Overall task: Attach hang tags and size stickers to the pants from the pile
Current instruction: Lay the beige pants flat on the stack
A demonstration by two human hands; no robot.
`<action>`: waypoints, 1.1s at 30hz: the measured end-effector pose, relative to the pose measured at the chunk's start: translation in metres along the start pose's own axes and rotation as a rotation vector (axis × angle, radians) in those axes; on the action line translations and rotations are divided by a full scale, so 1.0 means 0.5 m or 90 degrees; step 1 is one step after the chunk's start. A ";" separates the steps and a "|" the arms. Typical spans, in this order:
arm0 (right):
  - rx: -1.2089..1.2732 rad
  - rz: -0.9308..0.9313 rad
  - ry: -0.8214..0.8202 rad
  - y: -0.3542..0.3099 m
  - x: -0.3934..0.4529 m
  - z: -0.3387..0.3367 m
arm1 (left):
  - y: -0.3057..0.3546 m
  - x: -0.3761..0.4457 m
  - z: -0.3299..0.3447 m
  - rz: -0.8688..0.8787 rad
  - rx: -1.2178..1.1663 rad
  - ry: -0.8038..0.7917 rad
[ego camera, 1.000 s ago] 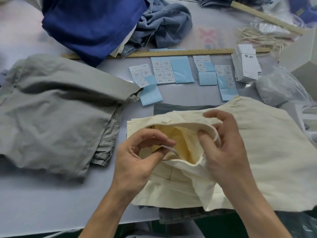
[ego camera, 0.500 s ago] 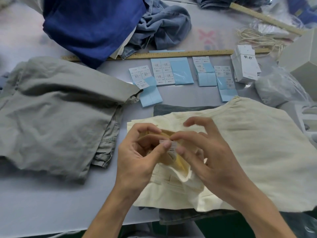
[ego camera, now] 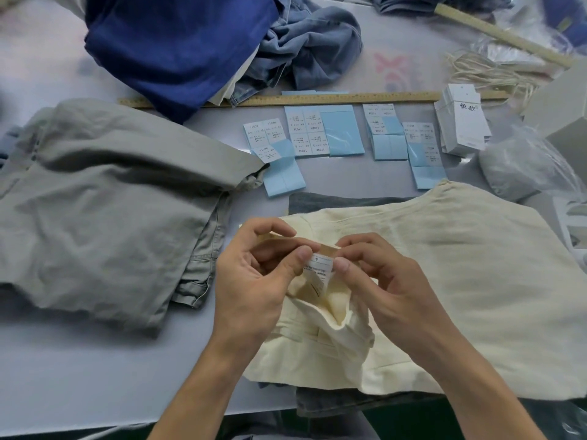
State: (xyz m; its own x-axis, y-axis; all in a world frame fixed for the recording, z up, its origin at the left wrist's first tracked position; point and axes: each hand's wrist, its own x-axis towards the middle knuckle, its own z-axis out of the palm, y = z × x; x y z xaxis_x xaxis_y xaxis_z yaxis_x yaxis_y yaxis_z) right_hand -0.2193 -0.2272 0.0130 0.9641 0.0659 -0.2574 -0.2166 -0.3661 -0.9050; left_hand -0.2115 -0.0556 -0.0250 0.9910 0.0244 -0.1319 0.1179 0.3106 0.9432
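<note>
CHANGE: waistband opened a second ago, now folded out | HANDS: left hand (ego camera: pixel 254 277) and right hand (ego camera: pixel 378 281) both pinch the small white sewn-in label (ego camera: pixel 320 268) | ITEM: cream linen pants (ego camera: pixel 444 281), near right, atop pile | MEANING: size seemingly being read, matching pale-blue sticker sheets (ego camera: pixel 324 131) far centre next.

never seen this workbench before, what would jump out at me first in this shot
Front and centre, the left hand and right hand pinch a small white label at the waistband of the cream pants. Left of them lies a heap of grey pants, and a deep blue cloth is piled at the top. Between these, blue sticker sheets sit in a row below a wooden ruler.
</note>
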 end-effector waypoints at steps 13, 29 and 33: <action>-0.273 -0.136 -0.277 0.062 -0.032 0.029 | -0.080 -0.041 -0.112 -0.134 0.159 0.118; -0.672 -0.142 0.129 0.156 -0.052 -0.005 | -0.152 -0.040 -0.160 -0.049 0.366 0.196; -0.673 -0.137 0.106 0.174 -0.044 -0.011 | -0.125 -0.004 -0.104 0.040 0.478 0.285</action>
State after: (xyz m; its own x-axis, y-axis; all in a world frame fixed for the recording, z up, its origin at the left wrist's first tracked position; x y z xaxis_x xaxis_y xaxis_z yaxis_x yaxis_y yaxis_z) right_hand -0.2586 -0.2656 -0.0581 0.9919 0.1265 -0.0074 0.1238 -0.9798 -0.1571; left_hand -0.2244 -0.0256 -0.0994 0.8977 0.4395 -0.0324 0.2315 -0.4077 0.8833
